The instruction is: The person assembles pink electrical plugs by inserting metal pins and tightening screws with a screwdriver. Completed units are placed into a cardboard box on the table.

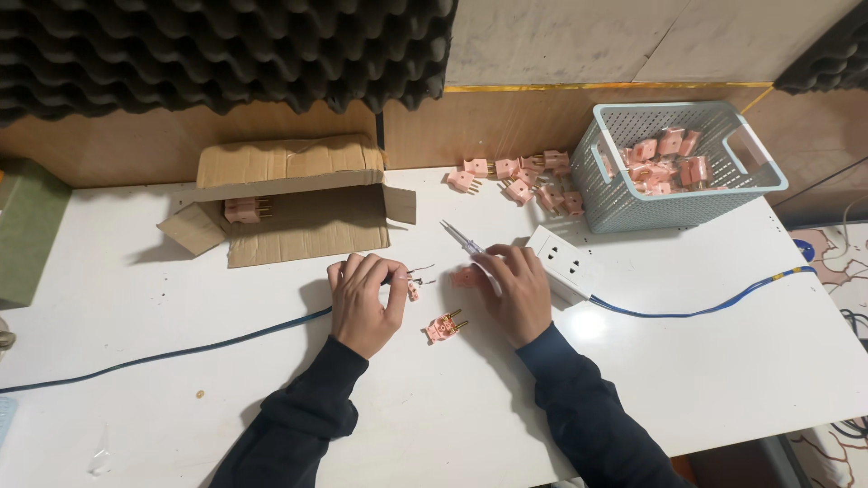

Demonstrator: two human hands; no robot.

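Note:
My left hand rests on the white table, its fingers pinching the end of a dark blue cable whose bare wire tips stick out beside a small pink plug part. My right hand holds a slim screwdriver with a clear handle, pointing up and left. Under its fingers lies another pink piece. A pink plug with brass pins lies between my two hands.
A white socket block with a blue cord sits right of my right hand. A pale blue basket holds several pink plugs; more lie beside it. An open cardboard box holds one plug. Foam panels line the wall.

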